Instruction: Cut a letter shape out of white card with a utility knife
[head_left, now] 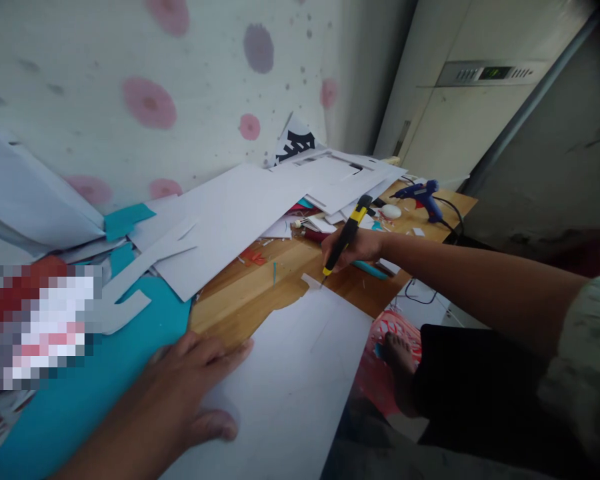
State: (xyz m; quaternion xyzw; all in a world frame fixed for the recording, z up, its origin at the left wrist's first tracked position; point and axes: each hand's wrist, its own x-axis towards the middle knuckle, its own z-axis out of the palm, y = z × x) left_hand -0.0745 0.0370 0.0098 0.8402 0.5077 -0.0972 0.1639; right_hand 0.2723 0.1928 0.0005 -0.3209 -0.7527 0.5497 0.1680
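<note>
Pinched in the right hand (362,247), a cutter (347,237) met the sheet (300,373), apparently steadied by the spread left hand (197,377).

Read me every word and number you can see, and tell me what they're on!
None is clear enough to read.
Small green display on the tall pale appliance: too small and blurred.
Bold black shapes on the back sheet: partly covered; can't tell if they're writing.
Black-and-yellow cutter: no lettering I can make out.
</note>
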